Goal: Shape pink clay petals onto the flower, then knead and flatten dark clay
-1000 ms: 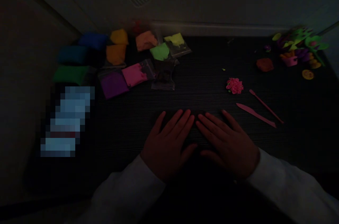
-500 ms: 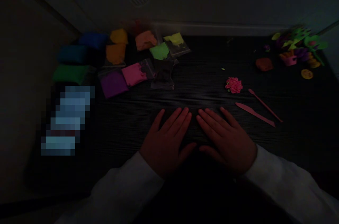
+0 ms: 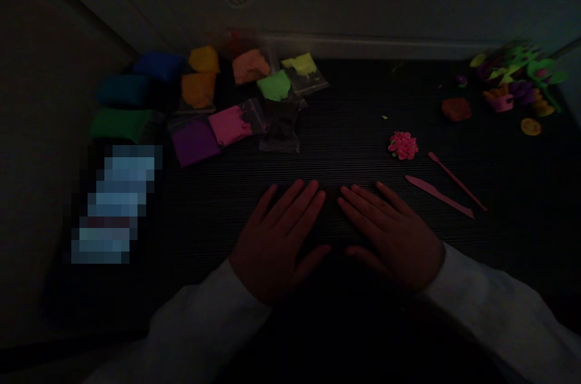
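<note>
My left hand [image 3: 281, 242] lies flat, palm down, on the dark ribbed table [image 3: 218, 196], fingers stretched out and holding nothing. Beside it, slightly apart, my right hand [image 3: 390, 236] rests the same way, also bare of any object. Beyond the right hand sits a small pink clay flower [image 3: 403, 146] with a bit of green at its edge. To the right of that hand lie a pink plastic clay knife [image 3: 439, 196] and a thin pink modelling stick [image 3: 457, 181], both slanting down to the right.
Several clay packs stand at the back left, including a purple pack [image 3: 196, 141], a pink pack [image 3: 229, 124] and a green pack [image 3: 118, 124]. A pixelated bright screen [image 3: 117, 205] is at left. Reddish clay [image 3: 456, 109] and colourful clay figures [image 3: 499, 97] occupy the back right.
My left hand has slid slightly left, widening the gap between the hands. The right hand has barely moved, and the view has shifted a little.
</note>
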A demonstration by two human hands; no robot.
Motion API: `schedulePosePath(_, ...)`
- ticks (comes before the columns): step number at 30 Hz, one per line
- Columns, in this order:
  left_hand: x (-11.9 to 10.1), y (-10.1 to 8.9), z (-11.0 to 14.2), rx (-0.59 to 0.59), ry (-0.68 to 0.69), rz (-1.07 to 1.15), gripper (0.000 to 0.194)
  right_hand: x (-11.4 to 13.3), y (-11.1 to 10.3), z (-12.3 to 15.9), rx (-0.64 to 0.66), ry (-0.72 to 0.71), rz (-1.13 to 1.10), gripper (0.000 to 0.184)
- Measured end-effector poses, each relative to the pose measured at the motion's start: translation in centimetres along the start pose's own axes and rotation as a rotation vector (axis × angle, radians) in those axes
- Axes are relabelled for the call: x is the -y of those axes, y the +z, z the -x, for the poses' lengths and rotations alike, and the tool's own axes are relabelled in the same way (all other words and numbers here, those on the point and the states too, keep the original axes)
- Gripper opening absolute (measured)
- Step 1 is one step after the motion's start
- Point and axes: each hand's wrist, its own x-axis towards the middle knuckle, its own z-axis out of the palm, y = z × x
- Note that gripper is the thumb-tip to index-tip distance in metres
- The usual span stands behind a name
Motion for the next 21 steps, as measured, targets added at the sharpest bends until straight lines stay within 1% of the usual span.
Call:
schedulePosePath(3,1.0,-0.1,0.8,-0.109,-0.088,-0.046,0.058,0.1,-0.2,0.1,-0.032,0.011,-0.01,0.06)
schedulePosePath(5,1.7,0.0,1.5,-0.132,-0.144,-0.084,0.057,0.3,-0.2,0.1,-0.045,0.014,-0.016,0.059)
schedulePosePath(8,2.1,0.1,2.4,-0.089,-0.164,-0.114,0.056,0.8,-0.1,0.0,-0.028,0.009,-0.03,0.056)
schedulePosePath(12,2.1,0.1,2.7,-0.012,-0.122,-0.109,0.054,1.2,0.0,-0.4,-0.009,0.015,-0.036,0.056)
schedulePosePath(16,2.8,-0.2,2.7,0.045,-0.064,-0.092,0.055,0.7,-0.1,-0.6,-0.006,-0.018,-0.033,0.054)
schedulePosePath(18,3.3,-0.4,2.8,0.059,-0.018,-0.09,0.056,0.3,-0.2,-0.6,0.0,-0.034,-0.029,0.053)
schedulePosePath(21,3.8,-0.6,2.8,0.083,0.013,-0.093,0.057,-0.2,-0.3,-0.5,0.005,-0.07,-0.018,0.052)
